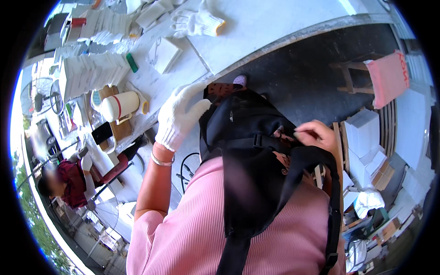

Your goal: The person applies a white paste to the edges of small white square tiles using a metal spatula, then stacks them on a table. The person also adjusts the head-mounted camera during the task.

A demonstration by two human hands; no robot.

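Observation:
My left hand wears a white knit glove, with a bracelet at the wrist. Its fingers are stretched out beside the work table's edge, the thumb apart, and nothing shows in it. My right hand is bare, its fingers bent together by my waist, next to the black apron. What it may hold is hidden. Another white glove with a yellow-orange cuff edge lies on the pale table. Near it lies a white square slab.
Rows of white slabs, a green block, a cream jug with a red band and a dark phone occupy the table's left. A co-worker sits beyond. At right stand a stool with pink cloth and white boxes.

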